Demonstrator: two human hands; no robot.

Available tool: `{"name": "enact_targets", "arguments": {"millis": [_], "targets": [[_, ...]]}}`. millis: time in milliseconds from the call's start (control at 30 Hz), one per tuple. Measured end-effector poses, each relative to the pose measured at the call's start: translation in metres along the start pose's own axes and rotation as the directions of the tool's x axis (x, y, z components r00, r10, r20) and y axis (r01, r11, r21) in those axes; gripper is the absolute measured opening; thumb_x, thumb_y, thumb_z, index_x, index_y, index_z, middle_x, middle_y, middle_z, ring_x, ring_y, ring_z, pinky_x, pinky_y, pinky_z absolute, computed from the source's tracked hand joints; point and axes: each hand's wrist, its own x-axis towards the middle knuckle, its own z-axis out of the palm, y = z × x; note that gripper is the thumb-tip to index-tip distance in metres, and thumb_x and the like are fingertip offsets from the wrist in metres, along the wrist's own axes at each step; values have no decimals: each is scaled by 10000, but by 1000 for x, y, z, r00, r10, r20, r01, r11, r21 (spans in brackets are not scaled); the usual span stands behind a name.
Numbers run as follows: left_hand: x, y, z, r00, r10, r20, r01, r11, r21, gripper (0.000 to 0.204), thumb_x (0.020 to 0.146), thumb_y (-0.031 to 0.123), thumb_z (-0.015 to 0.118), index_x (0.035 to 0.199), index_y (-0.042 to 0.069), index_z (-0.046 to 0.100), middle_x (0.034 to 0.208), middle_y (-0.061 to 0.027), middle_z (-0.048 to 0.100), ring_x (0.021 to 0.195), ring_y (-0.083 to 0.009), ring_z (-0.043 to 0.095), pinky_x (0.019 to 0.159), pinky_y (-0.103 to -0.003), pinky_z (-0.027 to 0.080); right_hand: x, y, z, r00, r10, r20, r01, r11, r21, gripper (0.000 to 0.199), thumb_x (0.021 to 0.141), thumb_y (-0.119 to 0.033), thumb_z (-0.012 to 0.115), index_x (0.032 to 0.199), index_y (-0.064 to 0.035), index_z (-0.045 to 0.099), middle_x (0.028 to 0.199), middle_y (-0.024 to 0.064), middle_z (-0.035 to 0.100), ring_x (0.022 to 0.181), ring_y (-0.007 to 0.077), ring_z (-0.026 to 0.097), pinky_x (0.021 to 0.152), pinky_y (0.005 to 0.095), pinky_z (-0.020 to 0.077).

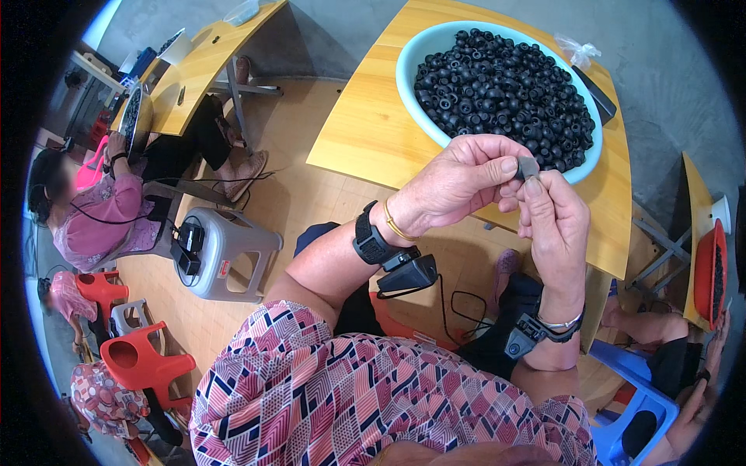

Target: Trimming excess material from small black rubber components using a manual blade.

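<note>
In front of me both hands meet at the near rim of a pale blue basin. The basin is heaped with small round black parts, many showing a hole, which look like rubber caps. My left hand is closed, with thumb and fingers pinching one small dark piece that has a greyish face. My right hand is closed too, its thumb and forefinger tips pressed against the same piece from the right. The fingers partly cover it, so its exact shape cannot be made out.
The basin stands on a yellow wooden table, beside a clear plastic bag and a dark flat object. A grey stool with black devices is at left. Co-workers sit left and right, near red stools and a blue stool.
</note>
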Motion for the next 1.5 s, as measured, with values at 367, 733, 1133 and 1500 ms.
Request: {"name": "enact_targets", "arguments": {"millis": [367,733,1133,1500], "targets": [[-2,4,4,999,-13,-34,13,1000,7,225,833,156,555,983,-12,559,750,-43,536,646,-109,487,594,-254,442,-4,5,-13,1000,-25,-18,27,996,83,154,889,-124,462,820,-6,532,628,-12,491,555,43,460,503,190,381],[-2,1,0,999,-48,-7,48,998,-32,236,844,179,540,988,-7,560,726,-38,507,662,-112,469,595,-258,413,1,15,-12,981,-120,-150,127,991,37,89,847,-97,537,896,-24,547,737,-20,535,568,20,437,497,161,355],[-3,3,2,999,-48,-7,48,999,0,261,840,191,550,1004,-11,558,789,-68,566,660,-113,511,578,-249,437,1,5,-5,903,-409,-131,337,864,-374,137,798,-57,582,916,-5,535,791,89,607,684,145,596,626,256,456],[-3,-4,4,999,21,-37,-21,1000,6,157,842,103,538,927,-16,595,791,-72,602,613,-107,534,560,-230,475,3,12,4,816,-571,-90,452,728,-515,142,781,-32,581,912,-14,531,713,91,591,579,174,601,504,269,456]]}}
